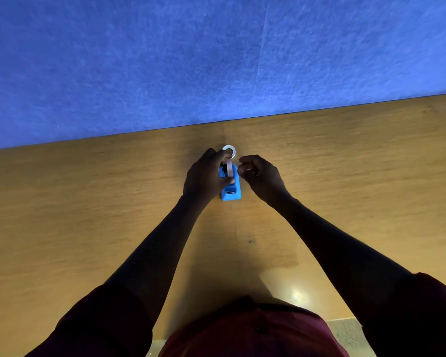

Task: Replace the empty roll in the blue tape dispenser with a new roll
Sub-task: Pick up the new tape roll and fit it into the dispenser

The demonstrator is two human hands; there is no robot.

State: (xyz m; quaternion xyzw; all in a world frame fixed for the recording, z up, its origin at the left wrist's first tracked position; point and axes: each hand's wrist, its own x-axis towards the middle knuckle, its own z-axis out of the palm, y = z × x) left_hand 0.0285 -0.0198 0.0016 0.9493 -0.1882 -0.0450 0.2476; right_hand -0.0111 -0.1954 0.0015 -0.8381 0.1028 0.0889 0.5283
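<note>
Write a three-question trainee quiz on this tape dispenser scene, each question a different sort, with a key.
1. True or false: the blue tape dispenser stands on the wooden table.
2. Multiple choice: the white ring lies (a) on the near side of the dispenser, (b) on the table just beyond the dispenser, (c) in the right hand.
3. Fill in: the left hand grips a roll standing on edge at the ____.

Key: 1 true; 2 b; 3 dispenser. The right hand's fingers are curled beside it; whether they pinch anything cannot be told.
</note>
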